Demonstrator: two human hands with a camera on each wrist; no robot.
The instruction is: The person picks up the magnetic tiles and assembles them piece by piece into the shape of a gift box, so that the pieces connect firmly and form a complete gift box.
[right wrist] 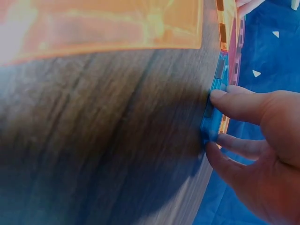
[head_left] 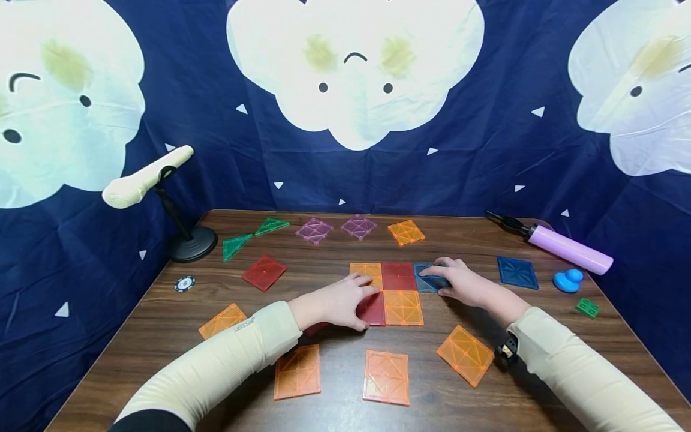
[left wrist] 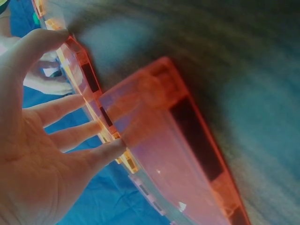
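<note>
- Tile of square, translucent blue plastic (head_left: pixel 429 286) is pinched by the right hand (head_left: pixel 465 284), beside a red plastic square (head_left: pixel 398 277) on the wood-grain tabletop (head_left: pixel 341 372).
- Grip of the left hand (head_left: pixel 340 302) is spread over an orange plastic square (head_left: pixel 363 269).

Only one bit of lettering is anywhere near legible — small dark print on the cream left sleeve (head_left: pixel 218 354), up toward the cuff. It looks like "LetsSlim" or something close, though the letters are tiny, so the exact spelling and capitals can't be pinned down. The word runs on a slant, climbing to the right in the head view. There's also a round chip (head_left: pixel 185 284) on the counter (head_left: pixel 162 324) — whatever's marked in its pale centre is too small to read.
</note>
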